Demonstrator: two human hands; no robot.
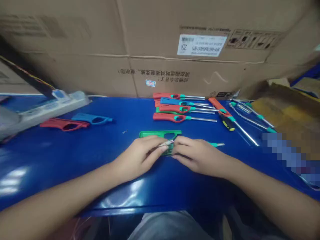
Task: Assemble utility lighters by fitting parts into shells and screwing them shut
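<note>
My left hand (140, 155) pinches a small slim whitish part (167, 143) between thumb and fingertips, above a green lighter shell half (164, 153). My right hand (197, 154) is closed on the right side of that lower shell, its fingertips partly hiding it. Past the right hand's knuckles pokes a short teal and metal lighter tube (217, 144); where it joins is hidden. Just behind both hands lies another green shell half (150, 134) with a trigger opening. Two tiny screws (124, 132) rest on the blue table to the left.
Several red, blue and green long-nosed lighters (172, 116) are piled behind the hands. A screwdriver (227, 122) and loose metal tubes (252, 118) lie at right. Red (56, 124) and blue (86, 117) shells sit near a power strip (55, 108). A large carton (100, 70) walls the back.
</note>
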